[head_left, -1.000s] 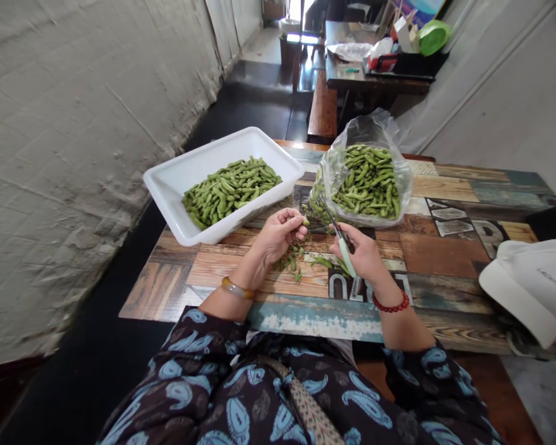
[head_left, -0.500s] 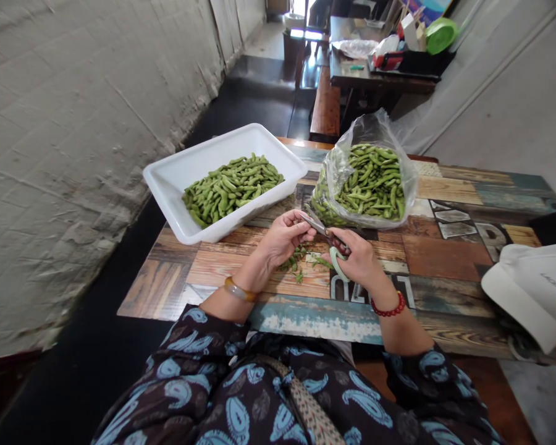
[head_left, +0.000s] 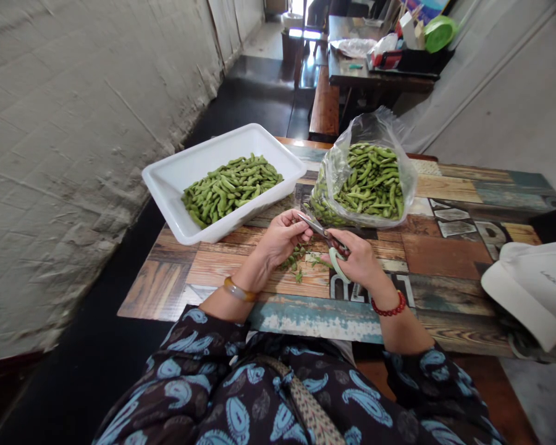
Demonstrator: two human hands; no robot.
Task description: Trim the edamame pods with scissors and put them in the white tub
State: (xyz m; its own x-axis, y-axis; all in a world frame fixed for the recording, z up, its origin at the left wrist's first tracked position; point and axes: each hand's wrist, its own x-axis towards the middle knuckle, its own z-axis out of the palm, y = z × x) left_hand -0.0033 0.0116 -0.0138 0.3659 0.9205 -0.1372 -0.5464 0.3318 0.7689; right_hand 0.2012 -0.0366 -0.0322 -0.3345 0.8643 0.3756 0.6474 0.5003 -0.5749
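My right hand (head_left: 356, 254) grips a pair of scissors (head_left: 337, 262) with pale green handles. Their metal blades point left, the tips beside the fingers of my left hand (head_left: 288, 235). That hand is closed in a pinch, and whatever it holds is hidden by the fingers. Small green trimmings (head_left: 298, 275) lie on the table under both hands. Beyond my left hand, a white plastic tub (head_left: 167, 179) contains a pile of green soybean pods (head_left: 231, 188). Behind my right hand, an open clear plastic bag (head_left: 410, 185) is full of more such pods (head_left: 370, 179).
The patchwork wood-pattern table (head_left: 445, 256) runs off to the right. A white cap (head_left: 528, 284) lies at its right end. Ahead are a wooden bench (head_left: 325, 105) and another table (head_left: 347, 77) with assorted items. A rough white wall (head_left: 74, 154) stands on the left.
The scissors' blades look slightly further apart, at the fingers of my left hand. Both hands stay in almost the same place, and the tub and bag have not moved.
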